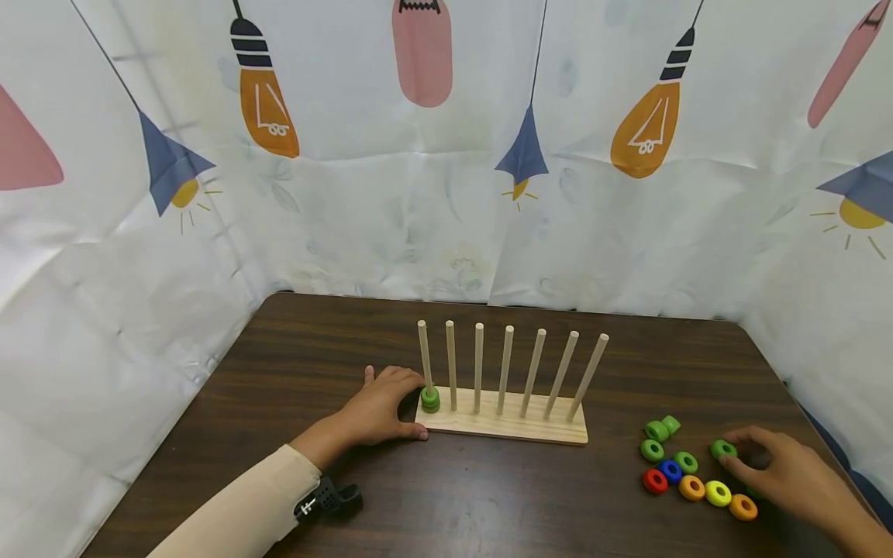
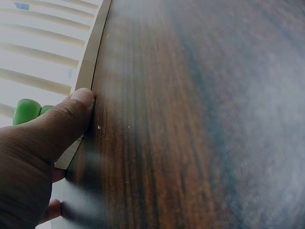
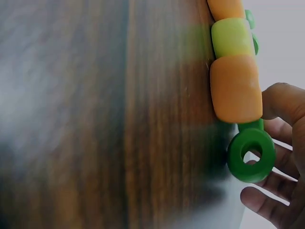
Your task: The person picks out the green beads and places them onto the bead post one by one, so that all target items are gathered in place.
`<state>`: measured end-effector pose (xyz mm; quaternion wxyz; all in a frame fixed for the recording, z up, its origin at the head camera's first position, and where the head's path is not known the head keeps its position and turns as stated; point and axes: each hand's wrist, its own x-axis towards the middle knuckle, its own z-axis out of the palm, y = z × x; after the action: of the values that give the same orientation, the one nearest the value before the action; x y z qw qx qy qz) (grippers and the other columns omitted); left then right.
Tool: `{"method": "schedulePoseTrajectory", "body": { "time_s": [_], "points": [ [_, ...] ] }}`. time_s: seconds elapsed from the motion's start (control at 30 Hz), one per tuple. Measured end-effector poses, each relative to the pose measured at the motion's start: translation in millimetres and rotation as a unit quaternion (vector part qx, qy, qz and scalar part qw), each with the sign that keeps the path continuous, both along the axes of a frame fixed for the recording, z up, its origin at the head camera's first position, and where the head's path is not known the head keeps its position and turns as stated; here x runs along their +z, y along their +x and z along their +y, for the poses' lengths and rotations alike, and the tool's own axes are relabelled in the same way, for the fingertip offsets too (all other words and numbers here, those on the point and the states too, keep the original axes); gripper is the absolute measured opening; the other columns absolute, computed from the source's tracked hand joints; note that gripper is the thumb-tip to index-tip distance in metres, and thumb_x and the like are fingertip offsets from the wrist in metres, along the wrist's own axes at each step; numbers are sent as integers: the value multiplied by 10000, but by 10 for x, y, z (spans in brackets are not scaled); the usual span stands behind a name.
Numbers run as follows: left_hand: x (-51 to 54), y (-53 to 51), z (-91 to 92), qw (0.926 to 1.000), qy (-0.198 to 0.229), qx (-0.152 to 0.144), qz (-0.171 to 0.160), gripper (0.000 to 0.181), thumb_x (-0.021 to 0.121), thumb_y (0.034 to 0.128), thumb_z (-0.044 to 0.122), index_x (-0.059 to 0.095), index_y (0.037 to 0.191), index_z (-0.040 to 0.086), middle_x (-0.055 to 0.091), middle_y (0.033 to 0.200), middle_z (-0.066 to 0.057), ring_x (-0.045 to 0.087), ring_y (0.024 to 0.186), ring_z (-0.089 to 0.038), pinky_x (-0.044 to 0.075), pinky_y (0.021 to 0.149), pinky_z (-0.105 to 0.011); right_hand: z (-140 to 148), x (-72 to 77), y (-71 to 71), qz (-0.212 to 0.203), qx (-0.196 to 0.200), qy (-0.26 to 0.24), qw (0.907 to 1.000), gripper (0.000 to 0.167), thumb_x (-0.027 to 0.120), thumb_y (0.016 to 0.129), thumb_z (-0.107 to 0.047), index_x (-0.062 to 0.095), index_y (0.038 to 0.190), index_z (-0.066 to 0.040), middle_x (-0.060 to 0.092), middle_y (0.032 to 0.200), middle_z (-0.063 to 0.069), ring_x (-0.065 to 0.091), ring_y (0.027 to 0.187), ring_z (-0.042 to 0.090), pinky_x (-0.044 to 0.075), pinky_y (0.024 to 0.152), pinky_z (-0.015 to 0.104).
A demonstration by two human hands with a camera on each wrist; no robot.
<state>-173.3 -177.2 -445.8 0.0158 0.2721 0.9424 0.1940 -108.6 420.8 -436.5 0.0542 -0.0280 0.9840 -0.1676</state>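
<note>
At its left end, a wooden base with upright pegs (image 1: 502, 417) is held by my left hand (image 1: 377, 407). The thumb lies along the front edge, and the other fingers reach around the far side. Green rings (image 1: 429, 400) sit low on the leftmost peg, close to that hand. Over at the right of the table, my right hand (image 1: 784, 469) pinches a green ring (image 1: 723, 449) between thumb and forefinger. In the right wrist view, another green ring (image 3: 233, 157) stands on edge beside the fingers, its hole facing the camera; the head view mostly hides it beneath the hand.
Left of the right hand lie loose rings: several green ones (image 1: 652, 451), a blue ring (image 1: 670, 471), a red ring (image 1: 655, 481), a yellow ring (image 1: 718, 494) and two orange rings (image 1: 743, 508). A printed curtain (image 1: 432, 225) hangs behind the dark wooden table (image 1: 488, 496).
</note>
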Motion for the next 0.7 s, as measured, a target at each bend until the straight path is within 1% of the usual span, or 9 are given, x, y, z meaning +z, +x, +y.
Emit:
{"method": "schedulePoseTrajectory", "body": {
  "time_s": [0.13, 0.2, 0.27, 0.37, 0.5, 0.53, 0.6, 0.7],
  "points": [
    [-9, -2, -3, 10000, -2, -13, 30, 701, 888, 762, 506, 633, 1318, 162, 595, 1371, -35, 463, 1353, -294, 140, 1030, -846, -50, 48, -45, 217, 115, -23, 9997, 453, 785, 913, -378, 687, 1165, -14, 684, 1042, 161, 651, 896, 368, 521, 653, 515],
    [-13, -3, -6, 10000, -1, -14, 42, 699, 886, 763, 508, 634, 1316, 164, 596, 1370, -32, 465, 1350, -292, 142, 1028, -847, -85, 83, -70, 313, 172, -85, 9993, 442, 777, 924, -351, 677, 1184, -8, 677, 1052, 183, 648, 888, 368, 521, 632, 493],
    [-14, -3, -9, 10000, -5, -10, 38, 699, 884, 764, 512, 634, 1317, 165, 595, 1370, -30, 466, 1350, -291, 141, 1029, -847, -127, 125, -97, 437, 243, -158, 9986, 416, 772, 933, -309, 671, 1201, -8, 672, 1066, 202, 650, 870, 347, 524, 608, 465],
    [-12, -4, -11, 10000, -17, -7, 15, 699, 882, 767, 513, 634, 1320, 164, 594, 1373, -33, 463, 1354, -294, 138, 1030, -846, -209, 187, -114, 597, 300, -246, 9975, 401, 763, 942, -311, 675, 1213, -28, 672, 1092, 211, 648, 827, 267, 519, 588, 413],
    [-9, -4, -10, 10000, -25, -11, -18, 703, 880, 770, 511, 632, 1326, 159, 590, 1381, -39, 459, 1359, -301, 133, 1032, -846, -313, 276, -133, 948, 504, -372, 9935, 357, 776, 937, -306, 697, 1199, -77, 693, 1101, 155, 619, 786, 152, 494, 581, 330],
    [-9, -3, -8, 10000, -15, -14, -22, 704, 881, 770, 510, 632, 1326, 158, 590, 1382, -41, 459, 1359, -302, 131, 1032, -846, -338, 299, -141, 1056, 568, -389, 9920, 344, 784, 931, -292, 701, 1193, -85, 698, 1096, 137, 614, 784, 143, 489, 580, 315],
    [-9, -2, -7, 10000, 0, -15, -26, 707, 881, 769, 511, 631, 1328, 157, 590, 1383, -41, 460, 1358, -301, 129, 1032, -846, -389, 345, -160, 1236, 681, -423, 9891, 324, 795, 923, -266, 707, 1188, -101, 697, 1081, 103, 604, 786, 149, 470, 571, 289],
    [-14, -4, -10, 10000, -15, -23, 4, 717, 875, 769, 525, 629, 1335, 161, 588, 1387, -37, 459, 1361, -296, 132, 1034, -844, -479, 425, -185, 1387, 768, -477, 9862, 315, 803, 914, -245, 713, 1189, -119, 698, 1088, 83, 621, 839, 208, 479, 589, 284]
  ]
}}
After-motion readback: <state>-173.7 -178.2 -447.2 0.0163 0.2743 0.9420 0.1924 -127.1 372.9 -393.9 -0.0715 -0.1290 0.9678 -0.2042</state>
